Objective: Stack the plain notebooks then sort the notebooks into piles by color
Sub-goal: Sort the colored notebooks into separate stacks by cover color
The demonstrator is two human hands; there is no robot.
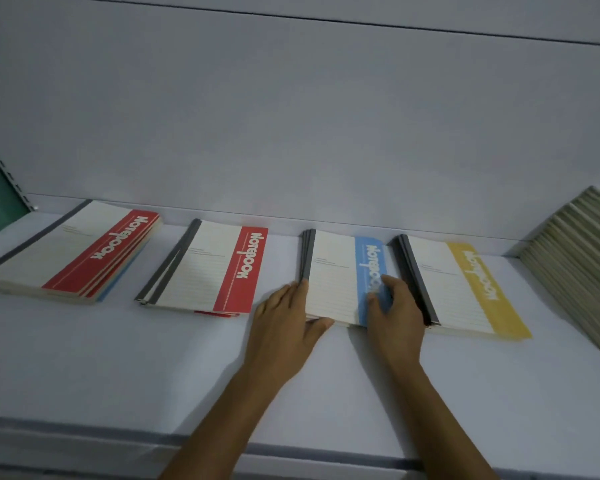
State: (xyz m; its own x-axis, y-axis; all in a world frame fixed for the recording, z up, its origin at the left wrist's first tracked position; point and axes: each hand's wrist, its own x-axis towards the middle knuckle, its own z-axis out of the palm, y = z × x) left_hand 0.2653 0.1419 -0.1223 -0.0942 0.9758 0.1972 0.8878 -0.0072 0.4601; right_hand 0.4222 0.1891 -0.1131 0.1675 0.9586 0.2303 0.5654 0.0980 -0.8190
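Head view: on a white bench (118, 358), four piles of notebooks lie in a row: two red-banded piles (205, 268) at left, then a blue pile (333, 278), then a yellow pile (444, 285). The left hand (284, 320) presses straight fingers against the blue pile's spine edge. The right hand (397, 310) grips its right edge, fingers curled. A stack of plain notebooks (575, 268) lies far right.

The left grip (284, 323) and the right grip (395, 313) are bare hands with long, slim fingers. Both forearms are slender and uncovered along all their visible length. The right grip's fingertips are blurred, and the nails cannot be made out.
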